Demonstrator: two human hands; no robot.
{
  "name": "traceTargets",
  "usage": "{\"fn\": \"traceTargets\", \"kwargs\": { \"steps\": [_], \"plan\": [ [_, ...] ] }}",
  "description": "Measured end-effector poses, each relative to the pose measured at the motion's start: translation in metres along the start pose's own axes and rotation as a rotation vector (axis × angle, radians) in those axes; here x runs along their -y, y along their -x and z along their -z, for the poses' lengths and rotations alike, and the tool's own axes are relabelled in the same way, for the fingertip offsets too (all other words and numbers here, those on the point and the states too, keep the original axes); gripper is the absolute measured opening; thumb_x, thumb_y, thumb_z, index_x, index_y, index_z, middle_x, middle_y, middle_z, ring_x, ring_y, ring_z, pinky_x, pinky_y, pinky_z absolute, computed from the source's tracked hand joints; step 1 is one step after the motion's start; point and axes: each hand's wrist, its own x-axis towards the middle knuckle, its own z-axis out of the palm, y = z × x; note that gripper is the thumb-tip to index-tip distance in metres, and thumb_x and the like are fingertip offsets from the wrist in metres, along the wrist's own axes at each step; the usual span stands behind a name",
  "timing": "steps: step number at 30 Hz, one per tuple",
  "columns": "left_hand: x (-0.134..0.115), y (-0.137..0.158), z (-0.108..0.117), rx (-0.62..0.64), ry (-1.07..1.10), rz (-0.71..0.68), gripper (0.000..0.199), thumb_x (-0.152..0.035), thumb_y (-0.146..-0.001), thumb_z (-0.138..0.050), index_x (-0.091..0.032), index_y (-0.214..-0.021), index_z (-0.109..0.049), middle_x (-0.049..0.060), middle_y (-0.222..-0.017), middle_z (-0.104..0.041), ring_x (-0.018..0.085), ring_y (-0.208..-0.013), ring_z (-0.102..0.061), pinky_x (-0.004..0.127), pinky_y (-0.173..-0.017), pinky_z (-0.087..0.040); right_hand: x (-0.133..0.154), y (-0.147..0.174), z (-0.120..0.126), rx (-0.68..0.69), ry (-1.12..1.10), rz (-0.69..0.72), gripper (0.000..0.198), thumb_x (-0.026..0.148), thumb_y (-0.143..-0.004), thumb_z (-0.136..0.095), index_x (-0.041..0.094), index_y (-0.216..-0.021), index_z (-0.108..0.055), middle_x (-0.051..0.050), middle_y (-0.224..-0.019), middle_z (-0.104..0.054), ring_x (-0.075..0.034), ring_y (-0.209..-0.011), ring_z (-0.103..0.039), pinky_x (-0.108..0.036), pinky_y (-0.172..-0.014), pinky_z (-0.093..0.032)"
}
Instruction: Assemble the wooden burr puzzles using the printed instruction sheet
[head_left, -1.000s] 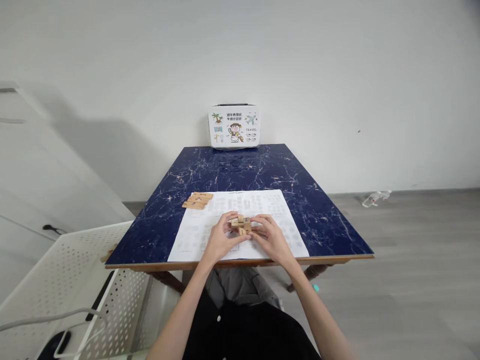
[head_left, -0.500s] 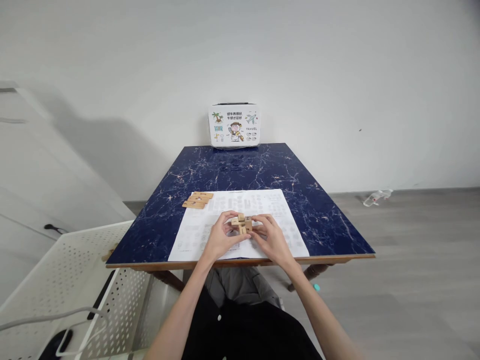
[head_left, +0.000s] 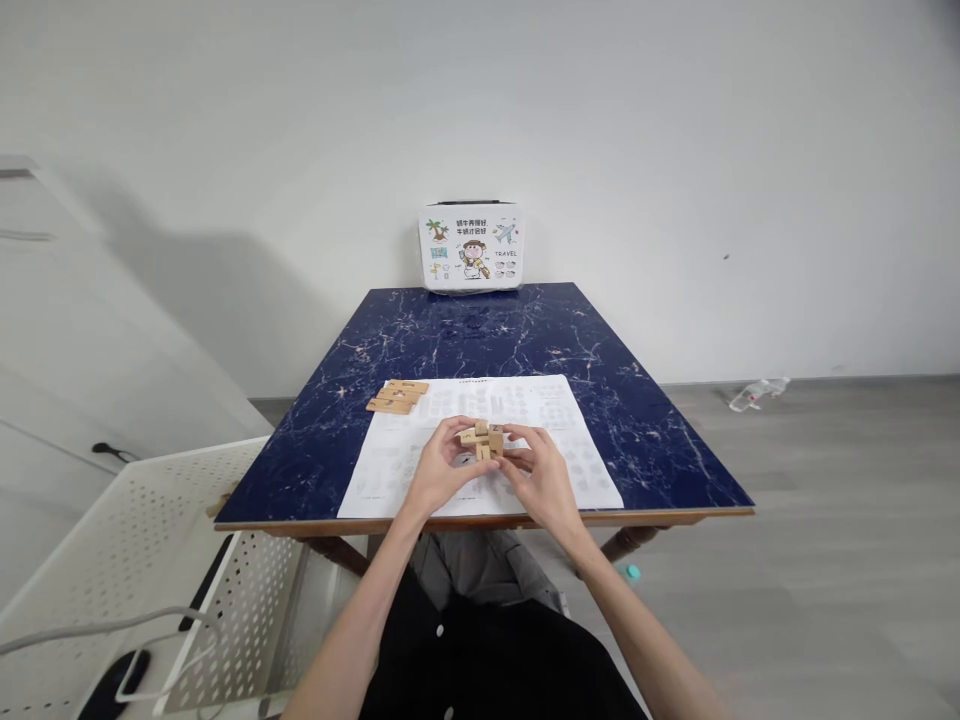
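Over the white printed paper sheet (head_left: pixel 465 400), left hand (head_left: pixel 439 468) and right hand (head_left: pixel 546 470) jointly clamp 1 pale, angular wooden block cluster (head_left: pixel 483 441). Apparent step: adjusting the cluster's fit; next move likely calls for steady, opposed pressure.

Wooden blocks (head_left: pixel 496 443) partly hidden by fingers (head_left: pixel 527 433); print on sheet (head_left: pixel 386 460) blurred.

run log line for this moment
left hand: holds wooden block cluster; right hand: holds same cluster; below: printed sheet; sheet's far-left corner: flat wooden pieces
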Motion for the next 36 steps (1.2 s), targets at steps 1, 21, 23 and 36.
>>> {"fn": "traceTargets", "kwargs": {
  "steps": [1,21,23,36],
  "plan": [
    [0.0,0.0,0.001,0.001,0.014,-0.001,0.063,-0.029,-0.064,-0.096,-0.021,-0.115,-0.06,0.009,-0.123,-0.07,0.025,-0.108,-0.071,0.04,-0.097,-0.057,-0.001,0.0,-0.001,0.002,-0.01,-0.001,0.035,0.027,-0.092,-0.068,0.029,-0.127,-0.064,-0.011,-0.126,-0.06,-0.025,-0.096,-0.077,-0.043,-0.088,-0.067],
    [0.002,-0.001,0.004,-0.037,0.016,-0.093,0.067,-0.027,-0.07,-0.092,-0.025,-0.126,-0.056,0.01,-0.143,-0.058,0.027,-0.12,-0.067,0.043,-0.106,-0.053,0.012,0.003,0.011,-0.007,-0.148,-0.052,0.039,0.042,-0.093,-0.071,0.023,-0.125,-0.06,-0.011,-0.122,-0.073,-0.027,-0.105,-0.073,-0.044,-0.094,-0.061],
    [0.001,0.0,0.003,-0.014,0.014,-0.098,0.066,-0.026,-0.071,-0.092,-0.026,-0.127,-0.057,0.01,-0.142,-0.059,0.026,-0.119,-0.067,0.042,-0.104,-0.054,0.012,0.004,0.012,0.006,-0.126,-0.023,0.035,0.04,-0.094,-0.07,0.024,-0.124,-0.06,-0.01,-0.122,-0.072,-0.026,-0.105,-0.074,-0.043,-0.095,-0.06],
    [-0.008,0.007,-0.002,0.086,-0.048,-0.126,0.069,-0.022,-0.07,-0.094,-0.025,-0.128,-0.058,0.011,-0.137,-0.064,0.026,-0.12,-0.065,0.04,-0.103,-0.051,0.016,0.002,0.006,0.076,-0.192,-0.067,0.034,0.041,-0.093,-0.069,0.024,-0.122,-0.061,-0.009,-0.118,-0.073,-0.024,-0.097,-0.075,-0.039,-0.086,-0.061]
  ]
}}
